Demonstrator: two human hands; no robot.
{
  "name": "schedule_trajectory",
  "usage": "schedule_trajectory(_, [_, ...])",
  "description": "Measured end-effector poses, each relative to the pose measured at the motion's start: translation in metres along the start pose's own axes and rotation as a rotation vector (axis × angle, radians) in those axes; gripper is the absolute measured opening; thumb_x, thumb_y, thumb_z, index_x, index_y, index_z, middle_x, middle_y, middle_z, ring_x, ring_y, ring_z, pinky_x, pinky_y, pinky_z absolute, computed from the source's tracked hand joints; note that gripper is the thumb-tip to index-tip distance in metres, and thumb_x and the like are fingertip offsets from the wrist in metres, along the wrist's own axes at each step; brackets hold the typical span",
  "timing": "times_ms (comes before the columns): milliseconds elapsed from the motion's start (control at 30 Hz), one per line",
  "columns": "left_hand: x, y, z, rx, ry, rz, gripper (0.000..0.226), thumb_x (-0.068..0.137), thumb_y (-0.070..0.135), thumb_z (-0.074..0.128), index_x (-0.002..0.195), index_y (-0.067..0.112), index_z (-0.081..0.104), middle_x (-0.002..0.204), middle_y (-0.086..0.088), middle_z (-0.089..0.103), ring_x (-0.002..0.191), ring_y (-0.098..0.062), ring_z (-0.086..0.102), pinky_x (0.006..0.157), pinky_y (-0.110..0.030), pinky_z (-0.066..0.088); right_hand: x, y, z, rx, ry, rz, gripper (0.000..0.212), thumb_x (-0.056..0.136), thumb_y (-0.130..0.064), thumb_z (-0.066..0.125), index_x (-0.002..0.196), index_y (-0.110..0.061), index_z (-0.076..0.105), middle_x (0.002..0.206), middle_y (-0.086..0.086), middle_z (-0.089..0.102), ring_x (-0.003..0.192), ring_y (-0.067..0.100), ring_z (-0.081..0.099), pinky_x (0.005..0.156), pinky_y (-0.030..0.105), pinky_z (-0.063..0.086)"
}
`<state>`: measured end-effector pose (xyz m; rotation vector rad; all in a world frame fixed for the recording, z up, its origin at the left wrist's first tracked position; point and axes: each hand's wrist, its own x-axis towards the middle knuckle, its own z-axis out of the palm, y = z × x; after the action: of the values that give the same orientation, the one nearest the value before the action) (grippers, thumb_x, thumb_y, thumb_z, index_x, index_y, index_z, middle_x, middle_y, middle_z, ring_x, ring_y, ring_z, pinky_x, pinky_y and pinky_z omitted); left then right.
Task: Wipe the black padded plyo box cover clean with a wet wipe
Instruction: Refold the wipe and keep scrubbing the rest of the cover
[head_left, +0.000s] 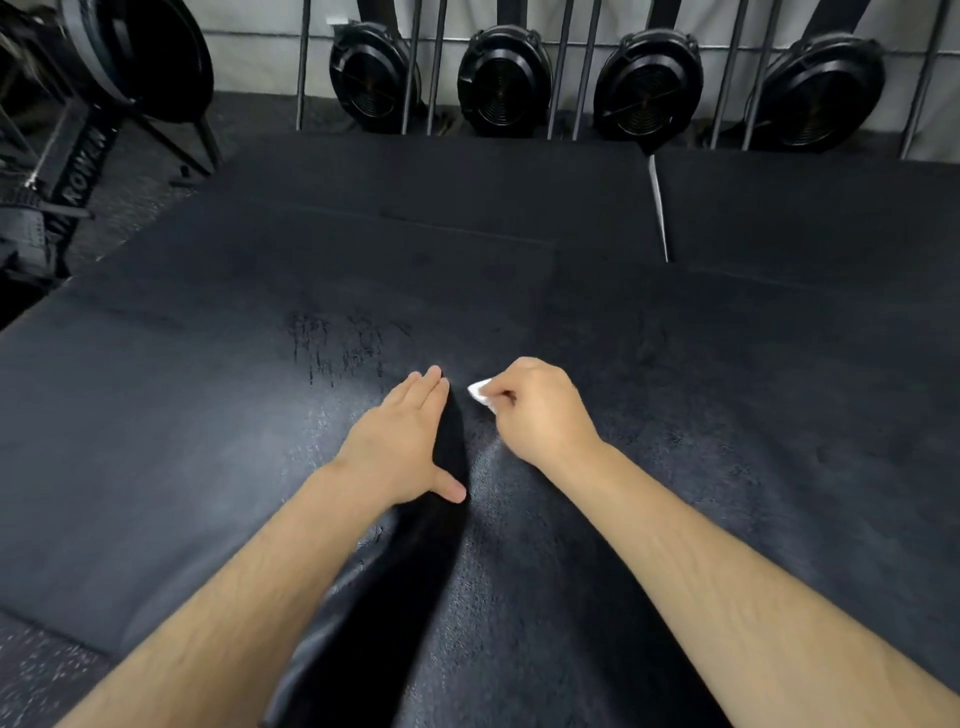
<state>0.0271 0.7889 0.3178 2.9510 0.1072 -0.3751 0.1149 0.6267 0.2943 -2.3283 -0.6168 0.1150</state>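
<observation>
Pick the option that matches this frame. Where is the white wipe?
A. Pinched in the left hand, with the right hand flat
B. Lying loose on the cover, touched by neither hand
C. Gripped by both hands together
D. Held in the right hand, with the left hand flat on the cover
D: the white wipe sticks out from the curled fingers of the right hand, while the left hand lies flat, fingers straight, on the black cover.
</observation>
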Motion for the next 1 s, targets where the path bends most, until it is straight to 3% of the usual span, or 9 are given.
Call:
schedule_trajectory(67, [0.001, 0.004, -0.003, 0.028, 0.000, -0.018, 0.135, 0.065, 0.059, 0.083, 0.160, 0.015, -0.002, 0.167, 0.006, -0.013, 0.153, -0.014, -0.008, 0.122, -0.036, 0.023, 0.014, 0.001, -0.003, 0.002, 0.037, 0.048, 0.028, 0.097, -0.012, 0.056, 0.099, -0.027, 0.079, 0.110, -0.012, 0.064, 0.098, 0.011, 0.063, 0.085, 0.030, 0.055])
schedule_trajectory(167, [0.002, 0.007, -0.007, 0.084, -0.013, -0.034, 0.135, 0.065, 0.058, 0.084, 0.160, 0.014, -0.002, 0.167, 0.004, -0.012, 0.154, -0.016, -0.007, 0.121, -0.038, 0.026, 0.013, -0.013, 0.006, -0.080, -0.015, -0.054, 0.037, 0.086, 0.002, 0.051, 0.063, -0.024, 0.062, 0.082, -0.008, 0.052, 0.071, 0.014, 0.052, 0.064, 0.041, 0.050])
schedule_trajectory(200, [0.002, 0.007, -0.007, 0.095, -0.022, -0.033, 0.134, 0.065, 0.058, 0.083, 0.159, 0.014, -0.002, 0.167, 0.003, -0.012, 0.154, -0.017, -0.006, 0.121, -0.037, 0.026, 0.007, -0.014, 0.006, -0.095, -0.054, -0.100, 0.038, 0.087, 0.002, 0.052, 0.063, -0.025, 0.064, 0.082, -0.009, 0.050, 0.073, 0.013, 0.050, 0.065, 0.039, 0.049])
schedule_trajectory(300, [0.001, 0.006, -0.009, 0.117, -0.066, -0.030, 0.134, 0.063, 0.063, 0.082, 0.159, 0.014, 0.002, 0.167, 0.002, -0.008, 0.154, -0.018, -0.002, 0.120, -0.036, 0.029, 0.012, -0.003, -0.008, -0.064, -0.057, -0.064, 0.029, 0.096, -0.008, 0.056, 0.102, -0.025, 0.080, 0.104, -0.007, 0.061, 0.097, 0.014, 0.060, 0.084, 0.030, 0.053])
schedule_trajectory(433, [0.021, 0.009, -0.037, 0.226, -0.077, 0.013, 0.109, 0.058, 0.074, 0.078, 0.142, 0.018, 0.036, 0.146, 0.002, 0.030, 0.132, -0.020, 0.034, 0.101, -0.038, 0.046, 0.043, -0.005, -0.008, -0.190, -0.026, 0.016, 0.032, 0.093, -0.003, 0.056, 0.113, -0.021, 0.074, 0.110, -0.003, 0.054, 0.104, 0.023, 0.059, 0.086, 0.033, 0.053])
schedule_trajectory(500, [0.041, 0.008, -0.052, 0.151, -0.028, 0.023, 0.094, 0.064, 0.070, 0.078, 0.136, 0.019, 0.044, 0.141, 0.004, 0.036, 0.127, -0.019, 0.039, 0.100, -0.040, 0.046, 0.037, -0.009, -0.001, -0.222, -0.069, -0.047, 0.034, 0.093, -0.003, 0.055, 0.115, -0.022, 0.073, 0.112, -0.001, 0.054, 0.107, 0.024, 0.058, 0.087, 0.034, 0.052])
schedule_trajectory(667, [0.076, 0.002, -0.050, 0.017, -0.088, 0.019, 0.113, 0.073, 0.053, 0.082, 0.159, 0.019, 0.016, 0.167, 0.007, 0.003, 0.153, -0.016, 0.005, 0.121, -0.043, 0.026, 0.046, 0.022, -0.020, -0.143, 0.011, 0.032, 0.033, 0.099, -0.010, 0.054, 0.121, -0.026, 0.073, 0.116, -0.003, 0.059, 0.108, 0.022, 0.059, 0.091, 0.035, 0.052])
schedule_trajectory(867, [0.081, -0.002, -0.042, 0.027, -0.084, 0.026, 0.112, 0.076, 0.055, 0.078, 0.160, 0.021, 0.012, 0.167, 0.009, -0.001, 0.154, -0.015, 0.000, 0.122, -0.043, 0.023, 0.053, 0.011, -0.008, 0.009, 0.018, -0.040, 0.020, 0.098, -0.020, 0.061, 0.103, -0.024, 0.080, 0.099, -0.007, 0.061, 0.093, 0.009, 0.059, 0.084, 0.025, 0.050])
schedule_trajectory(1000, [0.084, 0.002, -0.041, 0.047, -0.101, 0.012, 0.111, 0.078, 0.052, 0.078, 0.160, 0.020, 0.011, 0.167, 0.008, -0.003, 0.154, -0.015, -0.001, 0.120, -0.046, 0.027, 0.076, 0.018, -0.024, -0.088, 0.049, 0.014, 0.021, 0.097, -0.015, 0.059, 0.088, -0.014, 0.078, 0.085, -0.021, 0.054, 0.086, 0.010, 0.059, 0.076, 0.026, 0.051])
